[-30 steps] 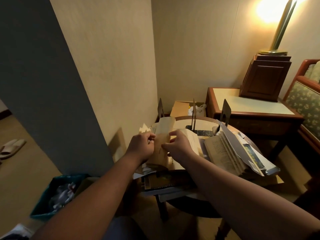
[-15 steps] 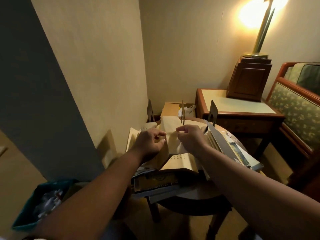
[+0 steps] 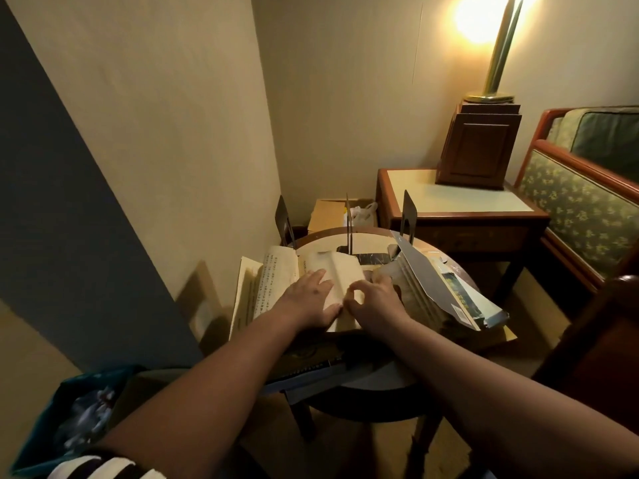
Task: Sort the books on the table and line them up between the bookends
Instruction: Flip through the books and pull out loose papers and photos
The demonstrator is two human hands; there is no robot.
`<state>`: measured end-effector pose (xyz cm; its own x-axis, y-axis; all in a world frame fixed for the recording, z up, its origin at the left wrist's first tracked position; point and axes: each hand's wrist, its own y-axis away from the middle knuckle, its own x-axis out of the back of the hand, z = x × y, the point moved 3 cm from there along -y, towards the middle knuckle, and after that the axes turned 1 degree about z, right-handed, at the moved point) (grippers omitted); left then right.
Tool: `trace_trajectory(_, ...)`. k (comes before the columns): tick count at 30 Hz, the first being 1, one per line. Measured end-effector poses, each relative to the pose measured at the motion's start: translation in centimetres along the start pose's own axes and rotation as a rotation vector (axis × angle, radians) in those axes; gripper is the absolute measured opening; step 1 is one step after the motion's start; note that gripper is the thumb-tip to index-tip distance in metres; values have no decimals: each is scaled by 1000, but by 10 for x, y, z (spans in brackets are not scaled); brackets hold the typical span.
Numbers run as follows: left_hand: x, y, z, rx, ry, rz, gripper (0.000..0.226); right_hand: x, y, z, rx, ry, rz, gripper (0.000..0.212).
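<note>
Two hands work on a cream booklet (image 3: 340,271) that lies open on top of the heap on the round table (image 3: 325,236). The left hand (image 3: 307,299) rests flat on the booklet's left half, fingers straight and slightly spread, tips pointing toward the fold. The right hand (image 3: 378,300) sits just beside it on the right half, thumb and forefinger curled into a ring whose tips meet on the paper near the fold, pinching a leaf; its other fingers are hidden. An open book of printed text (image 3: 276,281) lies touching the booklet's left edge. A slumped pile of books (image 3: 446,299) leans just to the right. Three dark bookends (image 3: 348,223) stand upright at the table's far side, beyond the fingertips and apart from them.
</note>
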<state>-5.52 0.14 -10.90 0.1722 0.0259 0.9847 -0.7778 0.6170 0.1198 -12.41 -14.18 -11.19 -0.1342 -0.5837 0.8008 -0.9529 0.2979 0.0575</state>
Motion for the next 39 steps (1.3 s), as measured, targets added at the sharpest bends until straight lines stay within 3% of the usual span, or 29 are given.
trace_trajectory(3,-14,-1,-4,18,-42,-17,72,-4,10,0,217,176,35,41)
trace_trajectory(6,-21,-2,-7,5,-50,-4,71,-12,25,3,344,210,-126,51)
trace_trajectory(14,-27,-5,-12,-46,-53,-4,67,-13,11,7,272,219,-341,69)
trace_trajectory(24,-29,2,-20,-66,-31,-19,76,-26,-72,-21,225,231,-323,67)
trace_trajectory(31,-30,4,-20,-88,-61,-19,71,-14,-5,0,320,272,-343,71)
trace_trajectory(33,-31,3,-21,-86,-68,-15,70,-8,23,4,319,285,-355,80)
trace_trajectory(36,-30,3,-20,-91,-78,-25,70,-4,51,6,365,361,-375,110)
trace_trajectory(39,-28,6,-20,-101,-83,-39,70,-2,54,6,369,375,-373,109)
